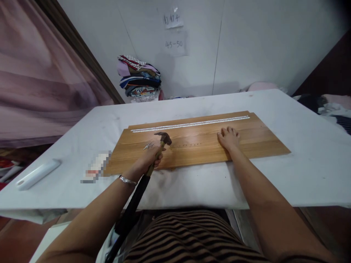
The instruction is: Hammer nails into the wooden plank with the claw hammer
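Note:
My left hand (pixel 152 156) is wrapped round the handle of a claw hammer (pixel 165 138), its metal head tilted up over a wooden board (pixel 263 140). A long black part runs from the handle down toward my body. Beside my left hand, a small heap of loose nails (pixel 148 146) lies on the board. To the right of the hammer head, a row of small dark nails or marks (pixel 189 145) crosses the wood. My right hand (pixel 229 138) rests on the board's right half, fingers spread, holding nothing. A white ruler-like strip with markings (pixel 192 124) lies along the far edge.
A white-covered table (pixel 304 175) bears the board. A white, long-handled object (pixel 38 174) and a blurred-out item (pixel 96 167) lie at the left. Folded clothes (pixel 140 78) are stacked behind the table, against the wall. A pink curtain (pixel 49 65) hangs at left.

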`<state>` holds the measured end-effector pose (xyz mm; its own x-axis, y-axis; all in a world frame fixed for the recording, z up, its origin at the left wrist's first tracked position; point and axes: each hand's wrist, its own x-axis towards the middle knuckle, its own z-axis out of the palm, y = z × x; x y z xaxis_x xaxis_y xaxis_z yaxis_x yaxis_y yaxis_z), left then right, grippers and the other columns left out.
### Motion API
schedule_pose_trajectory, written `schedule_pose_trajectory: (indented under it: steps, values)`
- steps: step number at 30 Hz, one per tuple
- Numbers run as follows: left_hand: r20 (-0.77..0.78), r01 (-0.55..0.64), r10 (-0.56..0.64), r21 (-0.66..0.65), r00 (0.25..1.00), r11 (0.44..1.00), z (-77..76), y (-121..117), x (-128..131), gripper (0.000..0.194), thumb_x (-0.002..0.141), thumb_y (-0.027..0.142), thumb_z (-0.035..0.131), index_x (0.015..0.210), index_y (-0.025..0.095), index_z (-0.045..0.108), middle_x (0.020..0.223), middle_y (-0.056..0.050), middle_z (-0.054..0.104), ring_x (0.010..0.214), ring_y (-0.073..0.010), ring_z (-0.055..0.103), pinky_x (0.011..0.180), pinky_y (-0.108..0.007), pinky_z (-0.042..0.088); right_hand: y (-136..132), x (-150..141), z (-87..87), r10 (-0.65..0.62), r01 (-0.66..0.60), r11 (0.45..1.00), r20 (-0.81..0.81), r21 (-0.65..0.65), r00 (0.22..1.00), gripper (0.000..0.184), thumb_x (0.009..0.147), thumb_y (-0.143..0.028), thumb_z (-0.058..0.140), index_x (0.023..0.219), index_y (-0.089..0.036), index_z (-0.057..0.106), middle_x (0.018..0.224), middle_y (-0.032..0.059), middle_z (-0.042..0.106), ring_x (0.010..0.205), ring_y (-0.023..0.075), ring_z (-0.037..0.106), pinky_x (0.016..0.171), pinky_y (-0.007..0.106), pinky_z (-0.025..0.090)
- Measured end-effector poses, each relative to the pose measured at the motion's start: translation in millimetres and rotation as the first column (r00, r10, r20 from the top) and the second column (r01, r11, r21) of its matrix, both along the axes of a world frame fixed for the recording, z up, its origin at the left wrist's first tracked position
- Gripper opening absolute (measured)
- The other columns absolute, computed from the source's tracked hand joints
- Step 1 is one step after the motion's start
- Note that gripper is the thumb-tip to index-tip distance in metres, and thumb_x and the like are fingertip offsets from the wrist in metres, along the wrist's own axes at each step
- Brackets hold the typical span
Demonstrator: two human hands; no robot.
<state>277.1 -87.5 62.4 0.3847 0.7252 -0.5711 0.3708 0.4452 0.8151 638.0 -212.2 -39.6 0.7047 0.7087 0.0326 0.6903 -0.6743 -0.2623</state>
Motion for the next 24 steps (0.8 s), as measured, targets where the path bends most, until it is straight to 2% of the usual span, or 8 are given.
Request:
schedule_pose_trajectory:
  steps: [9,24]
  values:
    - [0.01,0.012,-0.012,0.002,1.0,1.0,-1.2,-2.1,0.0,0.036,0.097,0.054,0.064,0.103,0.019,0.061,0.057,0.008,0.047,0.035,-0.0063,0.035,0.037,-0.018,0.023,0.1,-0.3,1.9,0.002,-0.002,1.0,-0.005,-0.012,1.0,0.056,0.108,-0.044,0.033,0.146,-0.018,0.064,0.166,0.0195,0.05,0.155,0.0368,0.036,0.124,0.063,0.027]
    - [-0.022,-0.039,0.038,-0.017,0.999,0.999,8.3,-4.9,4.5,0.03,0.105,0.044,0.052,0.104,0.015,0.061,0.054,0.007,0.047,0.033,-0.0066,0.033,0.034,-0.017,0.024,-0.1,1.2,-1.1,0.006,-0.006,1.0,0.027,-0.016,1.0,0.055,0.108,-0.045,0.032,0.142,-0.02,0.066,0.161,0.0187,0.054,0.151,0.0363,0.038,0.121,0.061,0.03]
